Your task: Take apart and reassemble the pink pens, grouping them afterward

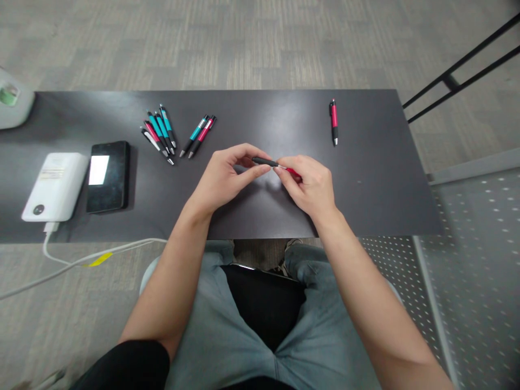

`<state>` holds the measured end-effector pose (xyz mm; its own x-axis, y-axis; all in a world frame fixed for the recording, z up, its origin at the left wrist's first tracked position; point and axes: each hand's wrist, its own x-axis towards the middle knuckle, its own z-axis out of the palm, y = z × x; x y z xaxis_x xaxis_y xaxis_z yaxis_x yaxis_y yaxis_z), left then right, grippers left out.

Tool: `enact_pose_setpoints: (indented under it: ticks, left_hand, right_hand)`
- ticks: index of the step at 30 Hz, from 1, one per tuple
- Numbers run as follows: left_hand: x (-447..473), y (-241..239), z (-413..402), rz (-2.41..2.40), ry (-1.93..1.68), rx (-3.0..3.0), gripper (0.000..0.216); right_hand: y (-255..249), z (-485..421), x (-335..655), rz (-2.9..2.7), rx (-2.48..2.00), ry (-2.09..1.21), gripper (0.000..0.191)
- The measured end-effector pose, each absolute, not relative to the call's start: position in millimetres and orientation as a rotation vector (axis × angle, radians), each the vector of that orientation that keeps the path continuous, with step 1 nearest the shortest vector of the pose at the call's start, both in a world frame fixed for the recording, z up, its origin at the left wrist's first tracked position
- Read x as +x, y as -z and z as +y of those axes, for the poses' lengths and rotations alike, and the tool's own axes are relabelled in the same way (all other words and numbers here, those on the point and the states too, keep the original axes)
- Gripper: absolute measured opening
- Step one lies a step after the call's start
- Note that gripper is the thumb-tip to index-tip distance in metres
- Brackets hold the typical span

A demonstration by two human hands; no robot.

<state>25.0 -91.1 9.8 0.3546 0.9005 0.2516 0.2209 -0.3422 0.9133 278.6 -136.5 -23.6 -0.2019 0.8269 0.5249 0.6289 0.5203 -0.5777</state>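
Over the middle of the dark table, both hands meet at a red-and-black pen (pixel 266 161). My left hand (pixel 233 173) is closed in a pinch around its black grip part. The red barrel sits between the thumb and fingers of my right hand (pixel 309 179), which partly hide it. A narrow silvery bit shows between the black and red parts; whether they are joined or apart I cannot tell. Left of my hands lie a teal pen (pixel 195 135) and a red pen (pixel 202 136) side by side. Another red pen (pixel 333 122) lies alone to the right.
A fanned group of several pens (pixel 160 132) lies farther left on the table (pixel 377 206). Beside it are a black phone (pixel 109 176) and a white power bank (pixel 56 187), whose white cable (pixel 134 245) hangs past the front edge. A white device (pixel 14 100) stands at far left.
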Motion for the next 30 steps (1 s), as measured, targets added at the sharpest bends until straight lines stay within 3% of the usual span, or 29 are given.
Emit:
enact_pose_setpoints:
  ticks: [10,17,20,25,30]
  left_hand:
    - [25,-8,-92,0.95,-1.12,1.762,0.049]
    - [13,1,-81,0.953,-1.283,1.7,0.06]
    - [12,2,-82,1.03,-1.308,1.744,0.052]
    - [16,-1,-89,1.25,-1.221,1.985,0.019]
    - [19,-5,-92,1.242,-1.152,2.203,0.031]
  right_hand:
    - [24,-136,277,-1.896,-1.21,-0.271,0.055]
    - [27,-133,276,-1.76,-1.196,-0.325,0.045]
    - [27,-132,276,-1.739,-1.213,-0.337,0.045]
    - [26,-130,276,-1.676,-1.199,-0.336,0.046]
    - [24,-130,275,-1.647,-1.179,-0.336,0.045]
